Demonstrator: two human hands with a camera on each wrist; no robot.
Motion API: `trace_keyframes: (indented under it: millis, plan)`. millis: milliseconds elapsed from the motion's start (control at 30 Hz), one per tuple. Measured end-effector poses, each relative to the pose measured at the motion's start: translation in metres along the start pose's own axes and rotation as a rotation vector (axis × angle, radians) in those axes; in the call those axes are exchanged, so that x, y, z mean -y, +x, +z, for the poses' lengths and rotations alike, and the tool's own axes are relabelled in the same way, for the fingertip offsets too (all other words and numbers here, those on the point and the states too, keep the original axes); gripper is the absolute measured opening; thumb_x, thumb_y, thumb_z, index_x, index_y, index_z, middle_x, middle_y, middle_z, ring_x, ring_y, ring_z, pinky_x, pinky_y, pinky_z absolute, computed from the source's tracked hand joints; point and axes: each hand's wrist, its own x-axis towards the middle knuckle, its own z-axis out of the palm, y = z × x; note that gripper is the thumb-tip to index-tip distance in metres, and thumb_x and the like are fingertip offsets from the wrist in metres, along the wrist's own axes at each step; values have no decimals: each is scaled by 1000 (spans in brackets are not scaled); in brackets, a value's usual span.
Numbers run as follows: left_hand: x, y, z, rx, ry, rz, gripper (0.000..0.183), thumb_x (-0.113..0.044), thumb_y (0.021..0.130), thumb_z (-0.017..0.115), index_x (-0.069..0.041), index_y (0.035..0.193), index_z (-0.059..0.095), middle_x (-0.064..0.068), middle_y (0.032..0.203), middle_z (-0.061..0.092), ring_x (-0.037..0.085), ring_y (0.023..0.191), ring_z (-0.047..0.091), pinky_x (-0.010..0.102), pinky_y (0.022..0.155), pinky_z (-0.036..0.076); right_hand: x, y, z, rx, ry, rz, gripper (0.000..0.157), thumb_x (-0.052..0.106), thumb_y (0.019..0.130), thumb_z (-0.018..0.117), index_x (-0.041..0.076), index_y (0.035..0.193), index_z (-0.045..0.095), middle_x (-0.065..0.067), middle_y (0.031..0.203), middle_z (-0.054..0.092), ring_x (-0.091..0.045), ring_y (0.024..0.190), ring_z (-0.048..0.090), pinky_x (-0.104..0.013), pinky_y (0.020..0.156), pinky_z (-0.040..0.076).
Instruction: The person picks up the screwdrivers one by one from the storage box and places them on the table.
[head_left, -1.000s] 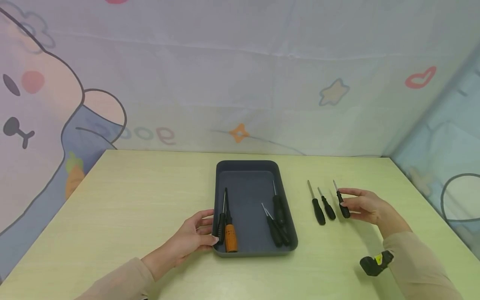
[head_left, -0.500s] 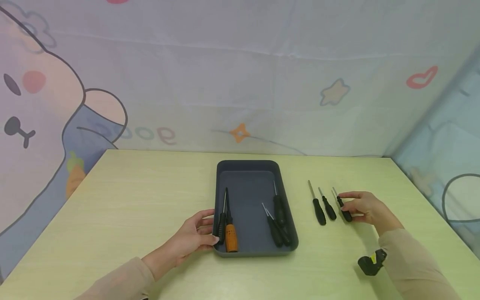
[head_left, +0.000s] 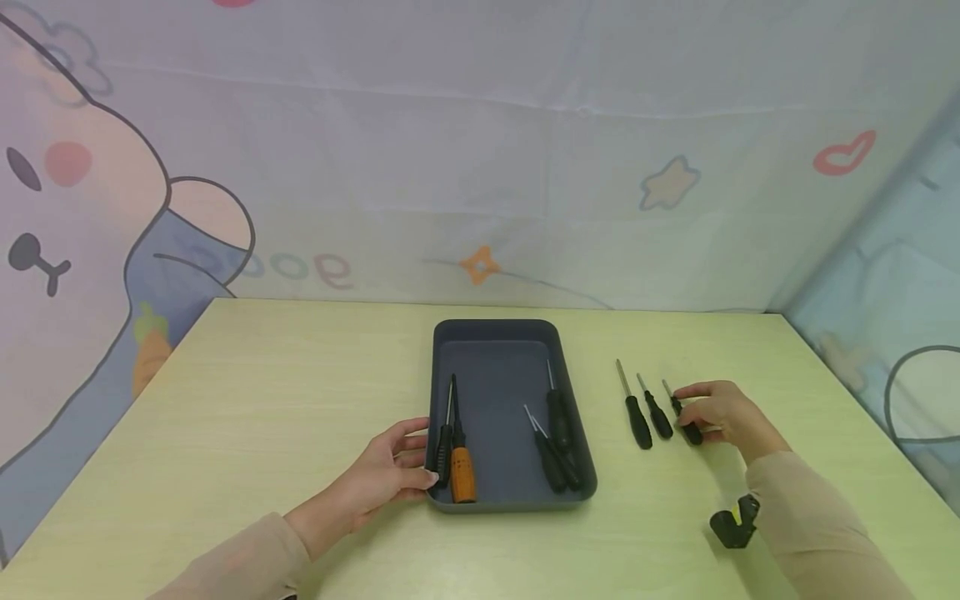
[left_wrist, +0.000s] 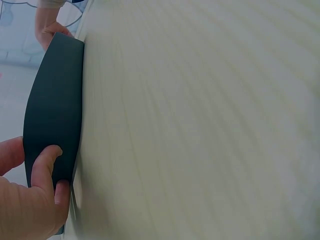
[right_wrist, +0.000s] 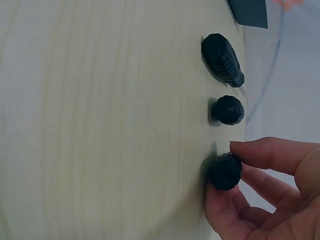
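Observation:
My left hand [head_left: 386, 467] holds the left wall of a dark grey tray [head_left: 495, 507], thumb at the rim and fingers against the outside; the left wrist view shows those fingers bent on the tray wall [left_wrist: 55, 95]. Over on the right, my right hand [head_left: 723, 417] grips a small screwdriver with a black handle [head_left: 692, 433], low at the table, its tip pointing away. In the right wrist view the handle end [right_wrist: 225, 171] sits between thumb and fingers. Beside it lie a short black screwdriver [head_left: 660, 421] and a longer one [head_left: 639, 423], roughly parallel.
Inside the tray, an orange-handled screwdriver [head_left: 462, 475] and a black one [head_left: 442, 458] lie along the left wall. Several black-handled screwdrivers [head_left: 558, 417] lie at its right side. The pale wooden table [head_left: 300, 375] ends at a printed cloth backdrop [head_left: 375, 167].
My right hand has lowered the small screwdriver to the table beside the other two and shifted slightly toward the left. The left hand and the tray have stayed in place.

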Motion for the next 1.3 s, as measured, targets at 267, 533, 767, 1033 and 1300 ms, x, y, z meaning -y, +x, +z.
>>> trace_keyframes:
  millis: [267, 533, 767, 1033, 1300]
  plan:
    - [0, -1, 0, 2, 2, -4, 73, 14, 80, 61, -1, 143, 27, 28, 137, 33, 36, 117, 49, 45, 81, 51, 1, 1, 3, -33, -32, 12, 62, -9, 71, 67, -10, 128, 44, -2, 69, 47, -16, 64, 47, -32, 60, 47]
    - [0, 0, 0, 4, -1, -1, 72, 14, 80, 60, 0, 143, 27, 29, 137, 33, 37, 117, 49, 45, 81, 51, 1, 4, 4, -50, -63, 4, 60, -8, 71, 68, -11, 127, 45, -3, 74, 47, -17, 66, 46, -32, 60, 47]
    - [0, -1, -1, 10, -3, 4, 73, 14, 80, 60, -1, 143, 27, 29, 137, 33, 39, 118, 47, 45, 81, 51, 1, 3, 1, -43, -73, -2, 59, -4, 74, 69, -11, 127, 44, -6, 81, 49, -18, 71, 48, -34, 63, 49]
    - [0, -1, 0, 1, 7, 1, 72, 14, 80, 60, -1, 143, 27, 29, 137, 33, 39, 119, 47, 45, 81, 51, 4, 1, -6, -32, -68, -33, 60, -1, 79, 66, -12, 132, 39, -10, 97, 59, -22, 82, 56, -39, 75, 52]
    - [0, -1, 0, 2, 6, -4, 72, 14, 80, 60, -1, 143, 27, 29, 137, 33, 38, 118, 48, 45, 81, 51, 11, -5, -10, -25, -91, -78, 58, 5, 84, 63, -11, 134, 37, -14, 105, 53, -28, 94, 52, -38, 75, 51]
